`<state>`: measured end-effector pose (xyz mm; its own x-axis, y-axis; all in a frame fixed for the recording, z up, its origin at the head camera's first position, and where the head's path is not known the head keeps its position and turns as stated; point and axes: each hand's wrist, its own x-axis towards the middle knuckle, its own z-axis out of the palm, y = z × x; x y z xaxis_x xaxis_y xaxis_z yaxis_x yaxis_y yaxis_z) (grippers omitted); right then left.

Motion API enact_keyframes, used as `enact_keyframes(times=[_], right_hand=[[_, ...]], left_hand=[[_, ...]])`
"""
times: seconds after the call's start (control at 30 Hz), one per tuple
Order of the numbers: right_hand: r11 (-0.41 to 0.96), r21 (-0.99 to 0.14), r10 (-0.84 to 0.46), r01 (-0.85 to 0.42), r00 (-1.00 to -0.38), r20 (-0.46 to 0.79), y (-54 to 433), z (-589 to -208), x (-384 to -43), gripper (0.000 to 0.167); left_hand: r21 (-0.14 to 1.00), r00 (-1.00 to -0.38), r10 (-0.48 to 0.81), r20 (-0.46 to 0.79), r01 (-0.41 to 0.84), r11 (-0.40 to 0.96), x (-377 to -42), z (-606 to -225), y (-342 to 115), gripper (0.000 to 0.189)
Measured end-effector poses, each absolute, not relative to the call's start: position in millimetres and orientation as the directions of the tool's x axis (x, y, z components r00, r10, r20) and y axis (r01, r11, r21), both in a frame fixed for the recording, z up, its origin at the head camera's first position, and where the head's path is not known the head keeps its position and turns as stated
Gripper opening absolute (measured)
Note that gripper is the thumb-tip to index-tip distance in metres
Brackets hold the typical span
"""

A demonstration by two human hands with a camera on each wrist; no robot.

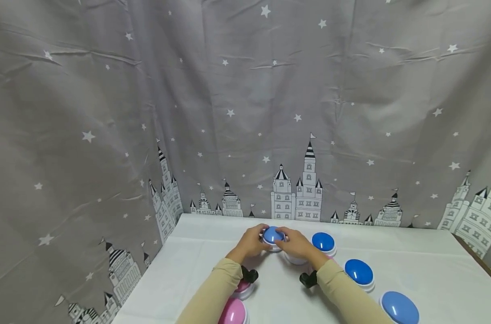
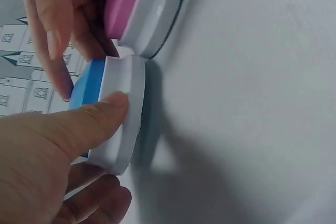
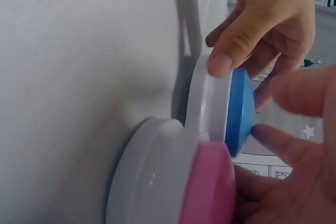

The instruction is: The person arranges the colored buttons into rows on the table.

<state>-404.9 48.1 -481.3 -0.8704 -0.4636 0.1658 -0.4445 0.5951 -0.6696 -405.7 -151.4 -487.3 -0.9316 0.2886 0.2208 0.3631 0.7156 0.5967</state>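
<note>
A blue dome push button [image 1: 273,235] on a round white base is between both hands toward the far side of the table. My left hand [image 1: 250,243] grips it from the left, thumb [image 3: 223,62] pressed on the white base and fingers curled at the far side. From the right, my right hand [image 1: 297,245] reaches over, a fingertip [image 3: 260,131] at the blue dome; its thumb [image 3: 302,93] is held off. Beside the blue button stands a pink push button [image 3: 207,187], its top mostly hidden under my right hand in the head view.
Three more blue buttons [image 1: 323,242] run down the right side of the white table [image 1: 180,261]. Two pink buttons [image 1: 233,311] lie by my left forearm, partly covered. A grey curtain [image 1: 237,90] with stars and castles hangs behind.
</note>
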Motion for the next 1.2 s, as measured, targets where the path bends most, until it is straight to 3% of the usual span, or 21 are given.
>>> enact_keyframes(times=[0.53,0.93,1.2], right_hand=[[0.384,-0.670,-0.640,-0.635,-0.706,0.303,69.2,-463.9,-354.7,0.053],[0.357,-0.685,-0.680,-0.635,-0.679,0.275,76.7,-462.5,-294.4,0.056],[0.373,-0.669,-0.690,-0.643,-0.674,0.263,84.4,-464.1,-260.2,0.056]], left_hand=[[0.551,-0.888,0.391,0.240,0.456,0.699,-351.3,-452.7,-172.6,0.064],[0.563,-0.865,0.433,0.252,0.495,0.662,-296.1,-458.2,-184.3,0.066],[0.513,-0.859,0.431,0.277,0.512,0.690,-253.8,-461.4,-182.7,0.069]])
